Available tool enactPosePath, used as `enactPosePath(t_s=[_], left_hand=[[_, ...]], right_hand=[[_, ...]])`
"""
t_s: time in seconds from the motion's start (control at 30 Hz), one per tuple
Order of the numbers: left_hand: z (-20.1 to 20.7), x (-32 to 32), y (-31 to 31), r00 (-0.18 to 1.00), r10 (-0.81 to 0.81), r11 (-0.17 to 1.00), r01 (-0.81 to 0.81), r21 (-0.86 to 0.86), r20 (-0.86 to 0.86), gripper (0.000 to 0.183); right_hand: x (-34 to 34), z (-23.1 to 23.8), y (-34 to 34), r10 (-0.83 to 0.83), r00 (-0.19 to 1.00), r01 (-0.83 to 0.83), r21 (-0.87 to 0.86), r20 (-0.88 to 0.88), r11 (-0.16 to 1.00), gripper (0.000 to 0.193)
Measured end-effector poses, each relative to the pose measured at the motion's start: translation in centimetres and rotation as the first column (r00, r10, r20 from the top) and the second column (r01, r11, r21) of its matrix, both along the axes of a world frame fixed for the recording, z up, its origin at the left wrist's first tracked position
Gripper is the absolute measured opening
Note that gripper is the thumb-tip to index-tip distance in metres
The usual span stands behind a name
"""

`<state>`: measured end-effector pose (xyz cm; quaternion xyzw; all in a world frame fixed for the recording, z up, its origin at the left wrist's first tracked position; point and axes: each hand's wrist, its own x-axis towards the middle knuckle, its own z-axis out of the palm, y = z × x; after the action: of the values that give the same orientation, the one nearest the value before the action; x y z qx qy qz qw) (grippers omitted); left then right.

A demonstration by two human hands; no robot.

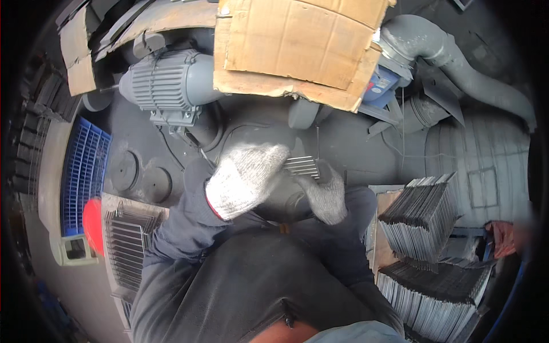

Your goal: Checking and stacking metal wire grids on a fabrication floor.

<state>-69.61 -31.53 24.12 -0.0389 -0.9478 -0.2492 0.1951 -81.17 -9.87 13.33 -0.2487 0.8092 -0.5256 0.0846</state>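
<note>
Both my hands wear knitted work gloves and are held close together in front of my lap. Between them is a small metal piece with several bright parallel bars [302, 166]. My left hand [245, 178], in a whitish glove, is closed at the left end of this piece, and its fingertips are partly hidden. My right hand [326, 194], its glove greyer, curls round the right end with the thumb toward the left. The hands are in front of a grey motor-driven machine, below a cardboard sheet [291, 48].
A ribbed grey motor [163, 80] stands at the far left. On the right are stacks of thin metal plates [420, 220]. Slotted metal pieces [124, 246], a red round object [92, 227] and a blue plastic grid [86, 174] lie left. A grey duct [480, 80] curves down at far right.
</note>
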Motion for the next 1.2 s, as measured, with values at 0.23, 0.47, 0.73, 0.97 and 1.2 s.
enactPosePath(t_s=[0.23,0.47,0.73,0.97,1.2], left_hand=[[-6.4,-1.7,5.7,0.769,0.604,0.413,-0.527,0.743,0.209,0.079],[-11.9,-3.6,4.5,0.894,0.24,0.469,-0.447,0.761,0.378,0.027],[-12.0,-6.1,3.1,0.998,0.06,0.964,-0.052,0.26,-0.024,0.023],[-11.5,-6.6,2.6,0.978,0.192,0.981,-0.191,0.029,-0.085,0.047],[-18.1,-8.2,0.2,0.872,0.225,0.371,-0.489,0.789,0.434,0.062]], right_hand=[[-0.1,-1.6,0.2,-0.156,0.894,0.403,-0.604,0.42,0.687,0.021],[-0.6,-7.0,3.9,-0.149,0.789,0.505,-0.49,0.597,0.71,0.037],[-7.3,-4.4,4.8,-0.216,0.964,0.227,-0.052,0.157,0.973,0.049],[-8.2,-6.9,2.8,-0.025,0.928,0.125,-0.247,0.373,0.961,0.02],[-9.4,-8.9,3.6,-0.164,0.897,0.259,-0.189,0.411,0.947,0.015]])
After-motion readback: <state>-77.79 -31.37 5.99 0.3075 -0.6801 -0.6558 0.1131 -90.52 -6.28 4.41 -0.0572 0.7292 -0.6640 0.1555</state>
